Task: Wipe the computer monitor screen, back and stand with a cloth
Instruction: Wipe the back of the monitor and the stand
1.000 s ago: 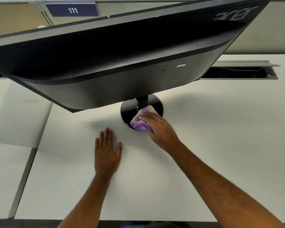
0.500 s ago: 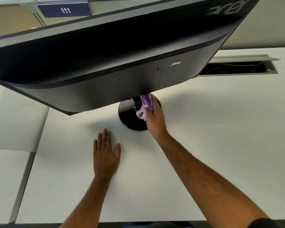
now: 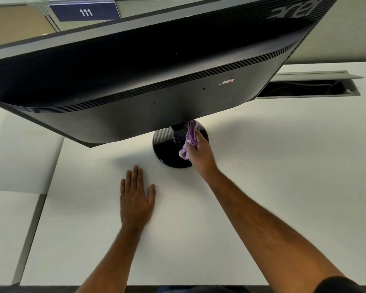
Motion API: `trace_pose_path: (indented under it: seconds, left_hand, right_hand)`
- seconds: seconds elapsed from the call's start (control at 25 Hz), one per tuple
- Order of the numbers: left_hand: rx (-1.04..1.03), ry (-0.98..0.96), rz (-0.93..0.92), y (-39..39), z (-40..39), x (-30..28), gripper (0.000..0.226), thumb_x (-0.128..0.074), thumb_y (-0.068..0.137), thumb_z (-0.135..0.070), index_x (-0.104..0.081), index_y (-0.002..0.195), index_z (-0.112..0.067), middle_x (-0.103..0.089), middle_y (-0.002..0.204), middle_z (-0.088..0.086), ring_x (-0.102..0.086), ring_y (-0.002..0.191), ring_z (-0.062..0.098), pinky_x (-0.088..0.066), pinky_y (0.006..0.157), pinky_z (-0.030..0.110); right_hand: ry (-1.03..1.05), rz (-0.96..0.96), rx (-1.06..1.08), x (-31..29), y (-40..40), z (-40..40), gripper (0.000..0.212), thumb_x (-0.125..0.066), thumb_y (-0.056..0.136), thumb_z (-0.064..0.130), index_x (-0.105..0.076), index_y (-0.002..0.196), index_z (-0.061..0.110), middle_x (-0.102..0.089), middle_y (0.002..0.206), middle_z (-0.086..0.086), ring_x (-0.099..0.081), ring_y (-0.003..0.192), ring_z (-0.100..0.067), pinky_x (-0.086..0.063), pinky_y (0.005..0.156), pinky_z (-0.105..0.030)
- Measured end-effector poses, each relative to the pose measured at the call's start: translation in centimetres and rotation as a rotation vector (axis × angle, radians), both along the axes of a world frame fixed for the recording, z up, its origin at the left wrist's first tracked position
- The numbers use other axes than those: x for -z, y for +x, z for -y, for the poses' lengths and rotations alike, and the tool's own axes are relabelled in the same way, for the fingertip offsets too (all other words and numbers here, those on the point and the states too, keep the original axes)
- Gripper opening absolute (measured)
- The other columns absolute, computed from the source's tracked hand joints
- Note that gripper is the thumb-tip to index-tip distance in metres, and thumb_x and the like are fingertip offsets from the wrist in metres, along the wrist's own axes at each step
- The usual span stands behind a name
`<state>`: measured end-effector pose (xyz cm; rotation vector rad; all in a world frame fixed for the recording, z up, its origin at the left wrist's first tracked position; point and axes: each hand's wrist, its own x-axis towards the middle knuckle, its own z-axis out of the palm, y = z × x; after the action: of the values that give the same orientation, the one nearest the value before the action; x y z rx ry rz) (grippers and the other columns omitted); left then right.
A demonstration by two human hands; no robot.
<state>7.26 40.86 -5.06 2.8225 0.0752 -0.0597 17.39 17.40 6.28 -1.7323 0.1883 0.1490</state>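
1. Since a second ago the right hand (image 3: 200, 152) has come up off the round base and now holds the purple cloth (image 3: 189, 139) against the stand's neck (image 3: 179, 132), right under the monitor's bottom edge.
2. Fingers there are curled round the bunched cloth, gripping it; the fingertips themselves are hidden behind the cloth, so can't say more than that.
3. The monitor (image 3: 146, 77) sits on the white desk (image 3: 283, 166) with its black back facing the camera, tilted over, so the screen side isn't visible at all.
4. Progress guess: it's the stand's turn right now, with neck and base (image 3: 167, 151) both under the cloth. Whether the back or the screen are already wiped, honestly can't tell from here.
5. Left hand (image 3: 135, 199) rests flat on the desk just in front of the base, fingers straight and close together, thumb out, holding nothing.
6. Further out there's an open cable tray (image 3: 309, 87) in the desk and a "111" sign (image 3: 86, 12) on the partition.
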Motion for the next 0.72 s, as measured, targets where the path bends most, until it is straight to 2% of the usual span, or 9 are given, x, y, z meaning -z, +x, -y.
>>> trace_pose_path:
  seconds: [0.08, 0.2, 0.24, 0.4, 0.48, 0.52, 0.6, 0.68, 0.72]
  left_hand:
    - [-0.001, -0.003, 0.001, 0.0, -0.1, 0.0, 0.075, -0.03, 0.104, -0.053, -0.014, 0.168, -0.016, -0.008, 0.175, -0.002, 0.0, 0.162, 0.016, -0.007, 0.132, 0.041]
    - [0.001, 0.001, 0.001, 0.0, -0.1, 0.1, 0.075, -0.03, 0.105, -0.053, -0.013, 0.168, -0.015, -0.007, 0.175, -0.002, 0.0, 0.162, 0.016, -0.007, 0.132, 0.041]
    - [0.0, 0.003, -0.002, 0.0, -0.1, 0.1, 0.075, -0.029, 0.105, -0.054, -0.013, 0.168, -0.015, -0.006, 0.175, -0.002, 0.001, 0.162, 0.016, -0.007, 0.132, 0.041]
    - [0.002, 0.0, -0.002, 0.0, -0.1, 0.0, 0.075, -0.03, 0.105, -0.053, -0.012, 0.168, -0.015, -0.005, 0.175, -0.003, 0.002, 0.162, 0.015, -0.005, 0.132, 0.039]
    - [0.0, -0.002, -0.002, 0.0, -0.1, 0.0, 0.075, -0.03, 0.105, -0.053, -0.012, 0.168, -0.015, -0.006, 0.176, -0.002, 0.001, 0.162, 0.015, -0.004, 0.132, 0.04]
    - [0.001, -0.001, -0.005, 0.0, -0.1, 0.0, 0.075, -0.029, 0.105, -0.053, -0.012, 0.168, -0.015, -0.006, 0.176, -0.002, 0.001, 0.162, 0.016, -0.004, 0.132, 0.04]
    - [0.001, 0.001, -0.009, 0.0, -0.1, 0.0, 0.076, -0.028, 0.105, -0.054, -0.013, 0.167, -0.015, -0.006, 0.176, -0.002, 0.001, 0.162, 0.016, -0.004, 0.132, 0.04]
    - [-0.002, -0.001, -0.009, 0.0, -0.1, 0.0, 0.076, -0.028, 0.105, -0.054, -0.013, 0.167, -0.014, -0.006, 0.176, -0.002, 0.001, 0.162, 0.016, -0.005, 0.132, 0.04]
    - [-0.002, -0.003, -0.008, 0.0, -0.1, 0.0, 0.076, -0.029, 0.105, -0.054, -0.013, 0.167, -0.014, -0.006, 0.176, -0.002, 0.0, 0.162, 0.016, -0.005, 0.132, 0.041]
  right_hand:
    - [-0.079, -0.015, 0.049, 0.2, 0.5, 0.3, 0.018, -0.046, 0.105, 0.007, -0.055, 0.117, 0.017, -0.062, 0.083, -0.001, -0.063, 0.062, -0.005, -0.051, 0.059, -0.017]
    - [-0.226, 0.145, 0.122, 0.3, -0.4, 0.1, 0.036, -0.048, 0.106, 0.014, -0.05, 0.142, 0.017, -0.064, 0.125, 0.001, -0.063, 0.103, 0.0, -0.051, 0.088, -0.01]
    - [-0.244, 0.152, 0.103, 0.6, -0.9, -0.2, 0.038, -0.049, 0.107, 0.015, -0.049, 0.144, 0.017, -0.063, 0.128, 0.001, -0.062, 0.106, 0.002, -0.051, 0.093, -0.011]
    - [-0.19, 0.052, 0.081, 0.1, -0.1, 0.3, 0.025, -0.047, 0.106, 0.006, -0.058, 0.128, 0.009, -0.068, 0.098, -0.004, -0.063, 0.073, 0.009, -0.058, 0.073, -0.015]
    - [-0.176, 0.121, 0.113, -0.3, -0.2, 0.4, 0.029, -0.047, 0.107, 0.009, -0.058, 0.134, 0.01, -0.066, 0.104, 0.006, -0.063, 0.081, 0.015, -0.051, 0.07, -0.004]
    - [-0.209, 0.145, 0.127, 0.1, -0.6, 0.2, 0.033, -0.048, 0.108, 0.015, -0.056, 0.139, 0.014, -0.065, 0.113, 0.01, -0.064, 0.093, 0.012, -0.051, 0.078, -0.006]
    - [-0.239, 0.117, 0.105, 1.4, -1.4, -0.3, 0.039, -0.052, 0.107, 0.024, -0.052, 0.146, 0.021, -0.065, 0.121, 0.01, -0.067, 0.107, -0.006, -0.058, 0.088, -0.019]
    - [-0.26, 0.051, 0.065, 1.9, -1.4, -0.3, 0.039, -0.054, 0.106, 0.024, -0.054, 0.145, 0.019, -0.067, 0.116, 0.005, -0.07, 0.102, -0.013, -0.061, 0.081, -0.022]
    - [-0.255, 0.038, 0.074, 1.7, -1.1, -0.1, 0.038, -0.054, 0.106, 0.021, -0.056, 0.143, 0.017, -0.068, 0.112, 0.004, -0.07, 0.097, -0.01, -0.061, 0.079, -0.02]
